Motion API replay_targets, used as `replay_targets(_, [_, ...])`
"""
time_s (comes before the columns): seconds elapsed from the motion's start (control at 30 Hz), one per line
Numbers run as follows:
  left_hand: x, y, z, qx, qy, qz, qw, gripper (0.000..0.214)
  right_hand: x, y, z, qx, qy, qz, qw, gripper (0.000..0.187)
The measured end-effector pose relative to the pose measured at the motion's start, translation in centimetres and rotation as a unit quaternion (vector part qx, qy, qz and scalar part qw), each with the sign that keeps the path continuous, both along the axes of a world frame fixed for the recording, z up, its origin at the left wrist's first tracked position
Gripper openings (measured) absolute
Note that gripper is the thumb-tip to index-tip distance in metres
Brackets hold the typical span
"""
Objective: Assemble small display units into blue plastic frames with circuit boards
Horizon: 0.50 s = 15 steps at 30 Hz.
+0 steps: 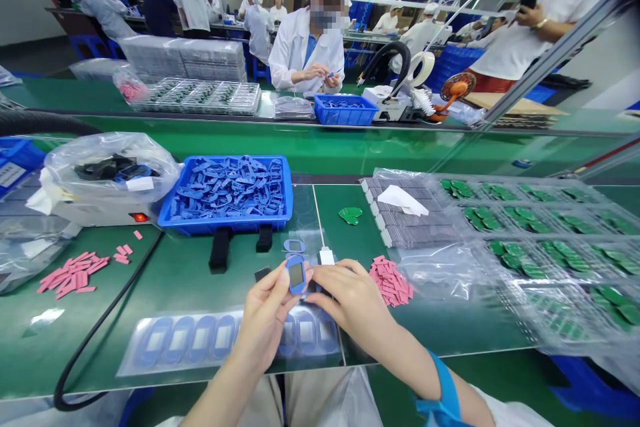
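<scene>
Long green workbench (100,267), a second line beyond it, where a co-worker in a white coat (307,53) works with their own hands. Well beyond the grip on the left, a white machine (95,210) with a clear bag (107,167) of dark parts on top. Ahead of the grip, a blue bin (225,227), heaped with blue frames (225,187). To the right, a clear tray stack (530,240) with green pieces in its pockets, and a grey stack (410,223) under a white paper slip (403,200).

Near the grip: pink strips (391,281) just right of the right hand, a second pink pile (73,273) well left. Under the hands, a clear sheet (200,340) holding a row of blue oval pieces, its pockets filled as far as visible.

Left hand (265,320) pinches a small blue frame (297,275) between thumb and fingers, held up above the sheet. Right hand (350,297) comes in close, fingertips (315,273) at the frame's right edge; cannot tell if they grip it. Bin and piles remain well stocked.
</scene>
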<state>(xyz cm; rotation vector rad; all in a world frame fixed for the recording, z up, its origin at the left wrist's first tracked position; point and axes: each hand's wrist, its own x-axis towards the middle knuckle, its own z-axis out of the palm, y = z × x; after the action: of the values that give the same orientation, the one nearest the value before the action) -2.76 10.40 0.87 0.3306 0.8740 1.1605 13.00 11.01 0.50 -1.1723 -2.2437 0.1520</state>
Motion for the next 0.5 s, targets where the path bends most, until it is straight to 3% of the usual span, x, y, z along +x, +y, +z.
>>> replay_targets(0.13, [-0.2, 0.6, 0.0, -0.004, 0.015, -0.016, 1.0, 0.037, -0.8, 0.1, 0.0, 0.006, -0.03, -0.009, 0.999, 0.012])
replay_targets(0.3, [-0.6, 1.7, -0.6, -0.012, 0.046, 0.0, 0.999, 0.034, -1.1, 0.1, -1.3, 0.092, -0.047, 0.007, 0.995, 0.019])
replay_targets(0.4, [-0.6, 2.6, -1.2, 0.005, 0.077, 0.013, 0.997, 0.036, -0.6, -0.3, -1.4, 0.148, -0.032, 0.041, 0.988, 0.024])
replay_targets(0.5, [-0.2, 3.2, -1.2, 0.03, 0.111, 0.003, 0.993, 0.041, 0.0, -1.9, -1.1, 0.13, 0.026, 0.059, 0.989, 0.03])
